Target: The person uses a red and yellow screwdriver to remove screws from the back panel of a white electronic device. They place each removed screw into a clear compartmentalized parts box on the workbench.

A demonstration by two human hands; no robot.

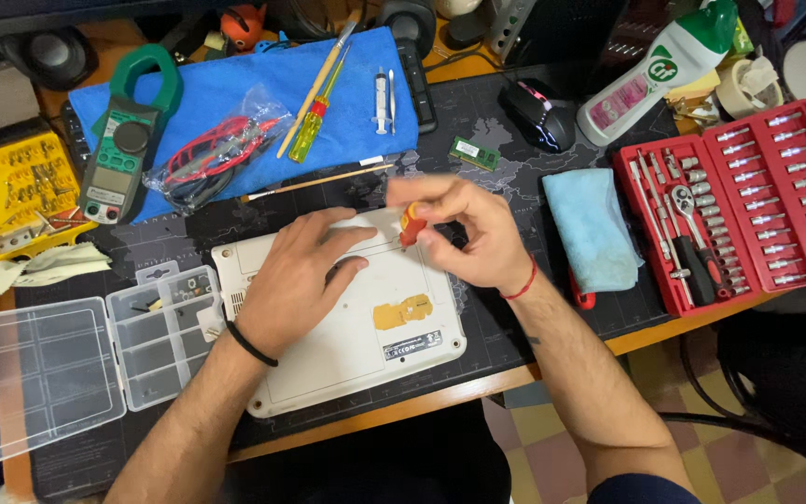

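Right hand [478, 229] grips orange screwdriver [409, 227], upright on white laptop base [347, 327]; left hand [300, 275], at its eight o'clock, lies flat and open.

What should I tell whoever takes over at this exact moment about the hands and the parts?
Left hand: flat on the white laptop underside, steadying it, holding nothing.
Right hand: grips a small red-handled screwdriver, tip down at the laptop's rear edge.
Clear parts organizer: open at the laptop's left.
Red socket set: open at the right.
Done: cover looks in place; which screws are out cannot be told.
Left: the screw under the tip.
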